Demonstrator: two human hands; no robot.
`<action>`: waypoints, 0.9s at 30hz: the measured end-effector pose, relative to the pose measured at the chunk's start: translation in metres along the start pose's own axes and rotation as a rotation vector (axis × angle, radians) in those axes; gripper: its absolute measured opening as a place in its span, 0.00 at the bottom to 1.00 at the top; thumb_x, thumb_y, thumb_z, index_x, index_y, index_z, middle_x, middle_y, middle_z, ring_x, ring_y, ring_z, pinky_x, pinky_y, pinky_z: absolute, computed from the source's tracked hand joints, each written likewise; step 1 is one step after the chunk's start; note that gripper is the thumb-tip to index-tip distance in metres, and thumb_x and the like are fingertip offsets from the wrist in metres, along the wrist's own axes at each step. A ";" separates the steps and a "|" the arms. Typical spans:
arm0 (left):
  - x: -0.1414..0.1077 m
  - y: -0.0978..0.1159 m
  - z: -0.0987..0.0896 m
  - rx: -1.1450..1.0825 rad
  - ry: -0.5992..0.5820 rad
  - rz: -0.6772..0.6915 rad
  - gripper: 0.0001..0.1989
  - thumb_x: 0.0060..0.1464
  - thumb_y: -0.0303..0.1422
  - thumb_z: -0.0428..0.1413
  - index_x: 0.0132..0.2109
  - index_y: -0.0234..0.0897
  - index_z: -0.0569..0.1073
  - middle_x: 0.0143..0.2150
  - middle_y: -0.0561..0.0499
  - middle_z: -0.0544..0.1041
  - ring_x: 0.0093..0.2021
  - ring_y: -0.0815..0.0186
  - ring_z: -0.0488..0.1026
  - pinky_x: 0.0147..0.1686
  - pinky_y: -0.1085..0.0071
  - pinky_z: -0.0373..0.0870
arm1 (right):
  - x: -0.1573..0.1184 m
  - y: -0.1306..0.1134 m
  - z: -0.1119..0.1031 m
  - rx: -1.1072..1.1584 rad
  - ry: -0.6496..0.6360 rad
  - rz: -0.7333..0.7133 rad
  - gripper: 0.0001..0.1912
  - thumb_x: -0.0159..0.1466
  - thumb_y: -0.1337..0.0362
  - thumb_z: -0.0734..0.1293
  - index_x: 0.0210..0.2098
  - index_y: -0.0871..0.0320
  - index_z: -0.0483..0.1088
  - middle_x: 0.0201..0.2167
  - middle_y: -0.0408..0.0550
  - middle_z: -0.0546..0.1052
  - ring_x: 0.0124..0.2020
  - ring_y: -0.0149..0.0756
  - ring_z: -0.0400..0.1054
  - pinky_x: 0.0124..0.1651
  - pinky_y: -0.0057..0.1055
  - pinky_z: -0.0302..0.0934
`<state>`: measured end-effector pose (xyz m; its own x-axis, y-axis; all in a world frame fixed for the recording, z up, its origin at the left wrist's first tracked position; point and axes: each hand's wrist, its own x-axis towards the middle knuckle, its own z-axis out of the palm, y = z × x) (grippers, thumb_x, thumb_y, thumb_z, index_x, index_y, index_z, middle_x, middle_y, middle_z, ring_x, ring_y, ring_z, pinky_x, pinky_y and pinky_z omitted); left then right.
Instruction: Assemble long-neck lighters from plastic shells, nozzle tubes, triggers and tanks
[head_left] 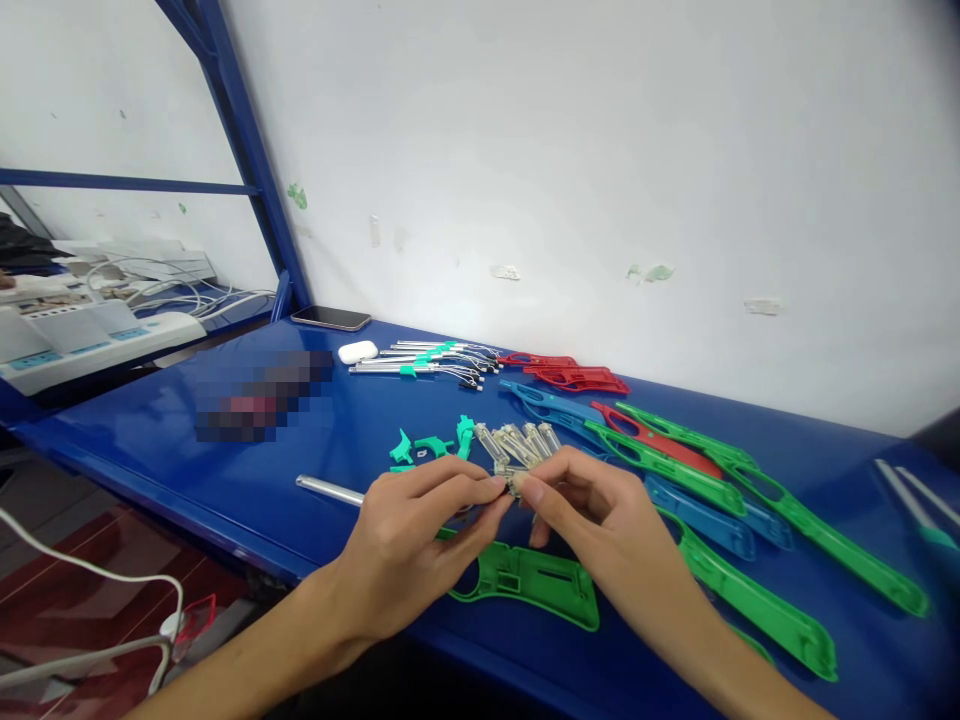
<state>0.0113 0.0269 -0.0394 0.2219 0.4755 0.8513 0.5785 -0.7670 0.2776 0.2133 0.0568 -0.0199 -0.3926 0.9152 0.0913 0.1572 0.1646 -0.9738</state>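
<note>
My left hand (427,540) and my right hand (592,510) meet over the table with fingertips pinched. Between them shows a tiny dark and pale part (512,484), mostly covered by the fingers, so I cannot make out its kind. A silver metal rod (330,489) juts out left of my left hand; whether that hand holds it, I cannot tell. Just beyond the fingertips lies a cluster of small clear plastic pieces (525,440). Teal plastic pieces (435,446) lie left of the cluster. Below my hands rests a green plastic shell half (536,585).
Silver rods with teal clips and wires (420,360) lie at the back, near a white case (358,352) and a phone (331,318). Red shells (577,378), blue shells (697,515) and green shells (757,590) spread rightward. A white power strip (105,350) stands left.
</note>
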 end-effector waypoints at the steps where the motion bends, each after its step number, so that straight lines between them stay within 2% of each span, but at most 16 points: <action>1: 0.000 0.000 0.000 -0.009 0.003 -0.005 0.06 0.61 0.20 0.64 0.43 0.33 0.79 0.38 0.48 0.84 0.36 0.68 0.83 0.38 0.77 0.80 | 0.000 0.000 0.000 0.001 0.010 0.001 0.19 0.66 0.44 0.73 0.33 0.53 0.78 0.24 0.39 0.76 0.27 0.31 0.72 0.32 0.26 0.63; 9: 0.002 0.001 0.000 -0.047 0.024 -0.045 0.07 0.59 0.19 0.65 0.43 0.32 0.80 0.37 0.49 0.84 0.35 0.69 0.83 0.39 0.78 0.79 | 0.002 0.001 -0.001 0.037 0.043 0.009 0.12 0.63 0.51 0.77 0.33 0.52 0.81 0.23 0.39 0.76 0.26 0.30 0.72 0.31 0.24 0.65; 14: 0.002 0.000 -0.001 -0.036 0.022 -0.041 0.06 0.60 0.19 0.64 0.42 0.32 0.79 0.37 0.48 0.83 0.35 0.69 0.82 0.37 0.78 0.78 | 0.002 0.001 0.000 0.030 0.111 -0.026 0.09 0.59 0.54 0.79 0.33 0.51 0.83 0.20 0.39 0.75 0.23 0.31 0.72 0.27 0.24 0.65; 22: 0.001 0.001 -0.001 0.031 0.013 0.010 0.06 0.61 0.20 0.63 0.42 0.32 0.78 0.39 0.47 0.83 0.34 0.69 0.81 0.36 0.77 0.78 | -0.006 -0.001 0.001 -0.158 0.170 -0.164 0.11 0.63 0.51 0.76 0.32 0.50 0.82 0.22 0.40 0.77 0.22 0.32 0.73 0.26 0.27 0.67; 27: 0.000 0.000 0.000 0.056 0.028 0.030 0.06 0.60 0.20 0.64 0.42 0.33 0.77 0.38 0.49 0.83 0.35 0.68 0.83 0.38 0.77 0.79 | -0.004 0.001 0.003 -0.098 0.117 -0.121 0.11 0.66 0.52 0.74 0.33 0.51 0.80 0.27 0.40 0.80 0.24 0.31 0.75 0.29 0.26 0.69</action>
<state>0.0114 0.0272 -0.0395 0.2184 0.4397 0.8712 0.6149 -0.7552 0.2270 0.2121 0.0526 -0.0215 -0.3064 0.9223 0.2356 0.2049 0.3056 -0.9298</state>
